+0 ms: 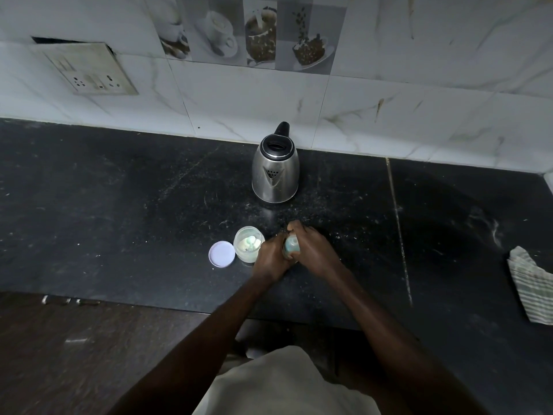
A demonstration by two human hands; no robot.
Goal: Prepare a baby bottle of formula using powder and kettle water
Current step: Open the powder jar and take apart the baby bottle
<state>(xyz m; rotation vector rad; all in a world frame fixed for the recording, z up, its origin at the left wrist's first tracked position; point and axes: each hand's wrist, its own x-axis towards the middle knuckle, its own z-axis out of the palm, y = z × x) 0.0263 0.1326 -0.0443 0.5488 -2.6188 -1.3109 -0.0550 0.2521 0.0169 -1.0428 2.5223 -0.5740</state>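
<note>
Reading from nine o'clock to three o'clock across the counter [119, 220]: a round lid [221, 254] lies flat, just beside an open jar [249, 244] of pale powder with a scoop resting inside. At three o'clock of the jar, touching or nearly touching it, the left hand [270, 259] wraps the near side of the bottle [291, 246]. The bottle is held between both hands at the centre of the counter's front half, with only its teal top showing. The right hand [314, 253] closes on it from the three o'clock side, fingers curled over the far edge. The kettle [275, 169] stands at twelve o'clock of the bottle, well apart, spout facing the person and lid open. A striped cloth [532, 289] lies at the far three o'clock edge.

Step in hand, as judged: the top is being twisted on the bottle; whether on or off cannot be told. To do it well, one hand should anchor the body low while the other turns the collar squarely, so the threads seat without crossing. The bottle should be kept upright and clear of the open jar, which a stray knuckle could tip.

Pose: both forearms converge from six o'clock, wrists bent slightly inward. The left hand's knuckles face up, and the right hand's back faces up with its thumb side towards the bottle. Both hands grip the bottle; neither is free.
</note>
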